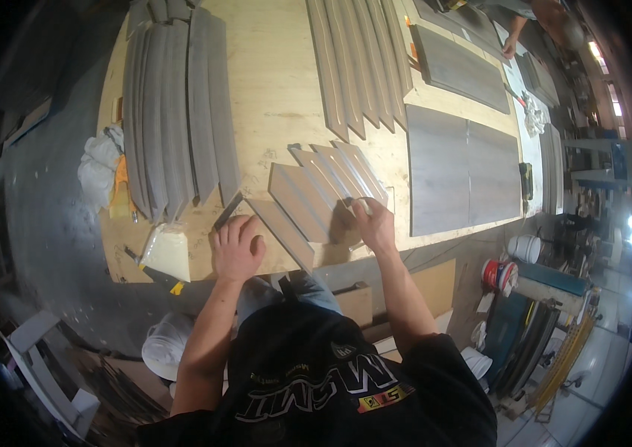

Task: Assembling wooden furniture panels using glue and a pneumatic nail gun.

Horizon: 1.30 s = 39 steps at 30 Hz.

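My left hand (238,246), fingers bent, is closed at the left end of a narrow angle-cut wood strip (281,229) near the table's front edge. A dark-edged piece (227,212) shows just past its fingertips; how far they wrap underneath is hidden. To the right, my right hand (373,225) pinches a small pale thing (364,203), too covered to name. That hand is over the near end of several angle-cut strips (305,190) lying side by side, some with pale or grey lines along them. Its shadow falls on them.
Grey boards (171,112) lie at left on the wooden table (267,89); lined strips (357,63) lie farther back. Wide grey panels (465,171) are at right. A putty knife (156,274), a bag of cream paste (167,249) and rags (100,167) sit front left. Another person's hand (510,48) is far right.
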Motion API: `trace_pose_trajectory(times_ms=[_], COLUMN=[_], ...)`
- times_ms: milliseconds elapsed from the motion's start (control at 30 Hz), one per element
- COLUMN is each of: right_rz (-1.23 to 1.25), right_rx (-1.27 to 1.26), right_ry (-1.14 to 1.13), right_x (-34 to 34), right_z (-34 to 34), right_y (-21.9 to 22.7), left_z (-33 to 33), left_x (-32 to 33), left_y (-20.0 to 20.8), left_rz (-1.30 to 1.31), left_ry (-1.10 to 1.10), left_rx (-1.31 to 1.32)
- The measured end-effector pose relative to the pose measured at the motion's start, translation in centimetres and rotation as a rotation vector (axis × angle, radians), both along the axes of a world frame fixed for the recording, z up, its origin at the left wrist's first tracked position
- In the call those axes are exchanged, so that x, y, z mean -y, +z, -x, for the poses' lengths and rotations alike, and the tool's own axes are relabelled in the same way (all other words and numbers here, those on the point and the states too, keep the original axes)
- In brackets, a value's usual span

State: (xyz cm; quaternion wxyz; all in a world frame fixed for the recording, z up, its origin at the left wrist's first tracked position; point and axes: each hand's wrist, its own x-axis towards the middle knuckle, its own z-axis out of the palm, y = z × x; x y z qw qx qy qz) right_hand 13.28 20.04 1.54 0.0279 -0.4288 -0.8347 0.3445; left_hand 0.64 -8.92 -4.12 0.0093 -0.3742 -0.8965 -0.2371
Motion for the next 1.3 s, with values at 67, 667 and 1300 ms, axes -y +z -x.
trace_pose_trajectory(times_ms=[67, 667, 1300], right_rz=[-0.010, 0.037, -0.056], right_rx=[-0.008, -0.141, -0.062], right_ry=[0.004, 0.166, 0.148], right_x=[0.0, 3.4, 3.4], right_z=[-0.3, 9.6, 5.7], right_y=[-0.1, -0.2, 0.3], left_z=[-0.1, -0.1, 0.1], left_x=[0.0, 0.3, 0.2], left_y=[0.0, -0.1, 0.2], left_rz=[0.007, -0.022, -0.073], left_ry=[0.001, 0.029, 0.030], left_rx=[0.012, 0.023, 0.015])
